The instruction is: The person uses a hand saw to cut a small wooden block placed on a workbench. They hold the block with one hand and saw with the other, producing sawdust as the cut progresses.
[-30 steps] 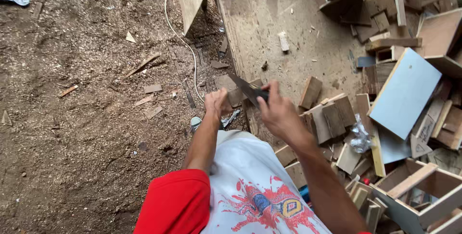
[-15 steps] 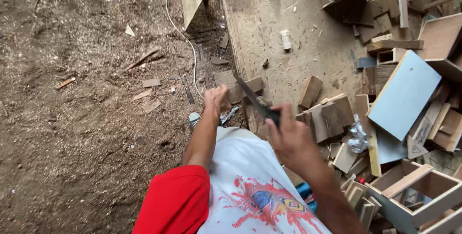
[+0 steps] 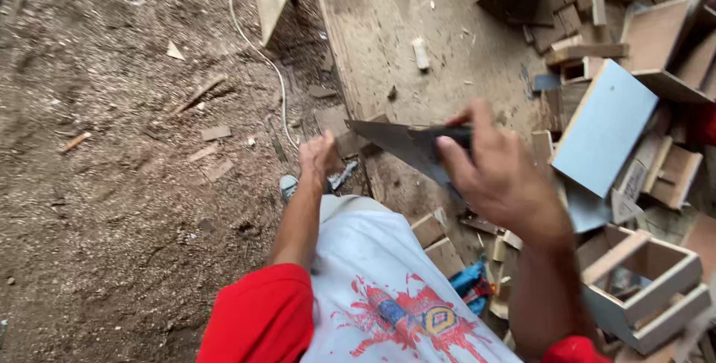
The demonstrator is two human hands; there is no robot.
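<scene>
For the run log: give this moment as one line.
right hand: grips handsaw | left hand: presses wood piece | setting: dirt floor

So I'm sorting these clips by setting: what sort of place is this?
Probably a rough woodworking spot with a dirt floor. The right hand holds a handsaw, wood offcuts litter the sawdust-strewn ground, and unfinished wooden boxes are piled at the right.

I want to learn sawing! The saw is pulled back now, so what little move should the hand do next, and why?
Probably push the saw forward again. The right hand grips its handle drawn back toward the body, the blade tip points at the left hand, which presses down on the wood, so a forward stroke looks likely.
</scene>
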